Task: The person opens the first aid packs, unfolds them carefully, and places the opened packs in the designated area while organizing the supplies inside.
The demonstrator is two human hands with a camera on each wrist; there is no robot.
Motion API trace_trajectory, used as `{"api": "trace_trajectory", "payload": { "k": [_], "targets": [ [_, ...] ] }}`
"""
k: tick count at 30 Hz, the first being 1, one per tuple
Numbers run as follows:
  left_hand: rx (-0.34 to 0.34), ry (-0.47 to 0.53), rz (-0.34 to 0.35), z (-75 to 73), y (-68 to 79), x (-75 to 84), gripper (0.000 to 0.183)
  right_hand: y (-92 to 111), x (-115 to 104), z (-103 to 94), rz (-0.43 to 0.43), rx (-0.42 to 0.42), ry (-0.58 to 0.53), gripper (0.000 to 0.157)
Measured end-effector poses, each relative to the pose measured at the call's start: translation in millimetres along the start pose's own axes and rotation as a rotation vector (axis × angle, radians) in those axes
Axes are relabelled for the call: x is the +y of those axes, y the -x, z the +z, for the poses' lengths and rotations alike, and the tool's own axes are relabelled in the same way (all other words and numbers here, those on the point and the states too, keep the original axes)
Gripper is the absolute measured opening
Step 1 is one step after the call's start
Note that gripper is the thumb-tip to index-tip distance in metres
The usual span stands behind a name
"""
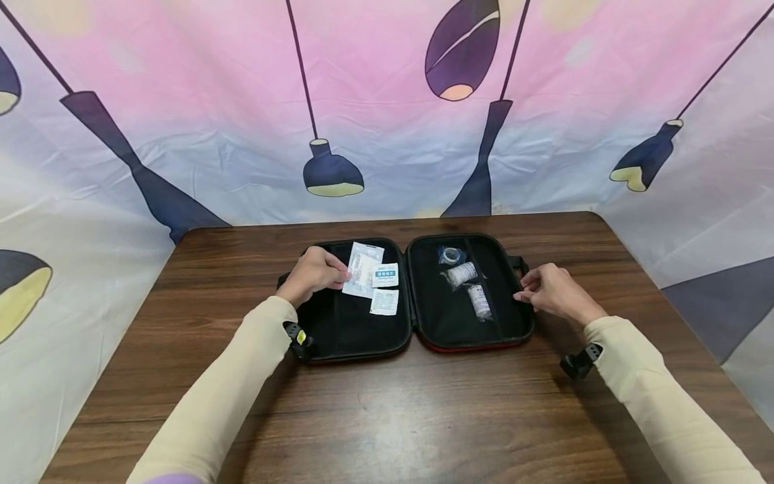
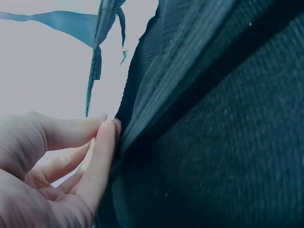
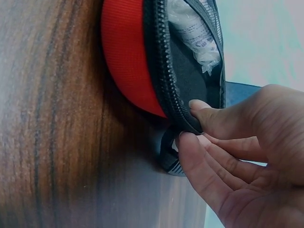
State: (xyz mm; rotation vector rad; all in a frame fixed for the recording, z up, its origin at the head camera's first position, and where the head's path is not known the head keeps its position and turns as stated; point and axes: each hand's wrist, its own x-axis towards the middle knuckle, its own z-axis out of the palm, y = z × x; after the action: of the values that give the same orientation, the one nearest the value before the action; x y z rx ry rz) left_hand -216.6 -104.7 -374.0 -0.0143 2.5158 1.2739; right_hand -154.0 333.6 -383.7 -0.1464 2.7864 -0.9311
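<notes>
An open black-lined zippered case (image 1: 369, 343), red outside, lies unfolded on the table. Over its left half, my left hand (image 1: 314, 272) pinches the edge of a large white packet (image 1: 357, 286) between thumb and fingertips. Two smaller white packets, one with a blue band (image 1: 385, 275) and one plain printed (image 1: 384, 302), lie beside it. At the right end, my right hand (image 1: 556, 292) pinches the rim (image 3: 183, 111) of the case by its zipper. The right half holds two wrapped white rolls (image 1: 462, 273) and a blue-and-white tape roll (image 1: 451, 256).
The brown wooden table (image 1: 387, 417) extends in front of the case and to both sides. A patterned cloth (image 1: 242, 134) hangs behind the table's far edge. A black strap handle (image 3: 171, 156) sticks out at the case's right end.
</notes>
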Motion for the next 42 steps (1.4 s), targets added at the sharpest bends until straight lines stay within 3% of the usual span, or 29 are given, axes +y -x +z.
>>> {"api": "trace_trajectory", "payload": {
  "k": [17,27,42],
  "targets": [
    [0.109,-0.023,-0.035,-34.0,29.7,-12.3,0.023,-1,-1,0.2,-0.001,-0.016,-0.014,0.034],
    [0.156,0.020,-0.040,-49.7,44.6,-19.8,0.027,0,0,-2.5,-0.001,-0.026,-0.007,0.037],
    [0.180,0.026,-0.054,-49.7,50.8,-30.3,0.023,0,1,-1.9,0.014,-0.024,-0.023,0.038]
  ]
}}
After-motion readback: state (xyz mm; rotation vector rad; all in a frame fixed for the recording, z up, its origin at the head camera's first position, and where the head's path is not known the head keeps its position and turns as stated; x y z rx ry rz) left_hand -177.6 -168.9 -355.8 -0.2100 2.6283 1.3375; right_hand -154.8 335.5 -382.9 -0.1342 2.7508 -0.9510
